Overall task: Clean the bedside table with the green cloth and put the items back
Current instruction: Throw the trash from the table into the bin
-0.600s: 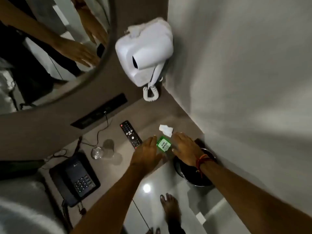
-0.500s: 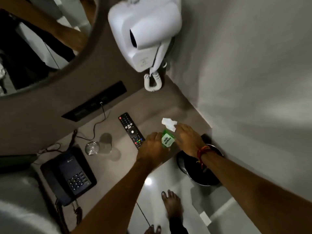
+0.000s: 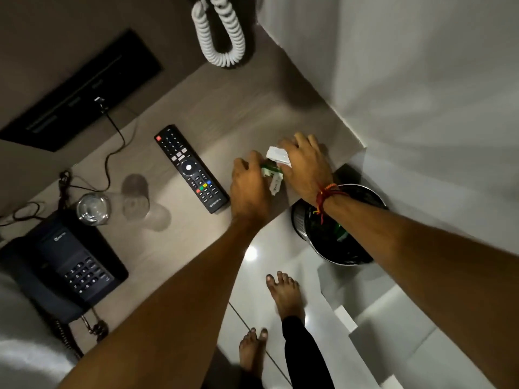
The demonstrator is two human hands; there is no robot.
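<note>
remote control (image 3: 191, 169) beside left hand (image 3: 250, 189), bin (image 3: 341, 226) under right wrist

Bare forearms, red-orange thread band (image 3: 323, 196) on right wrist, seemingly black trouser leg (image 3: 304, 355), bare feet

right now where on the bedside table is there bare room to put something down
Bare top lies behind the remote, toward the coiled cord and the wall corner. A narrower strip runs along the front edge between remote and phone. Crowded: both hands at the right end, and glass, cables and phone at the left.
</note>
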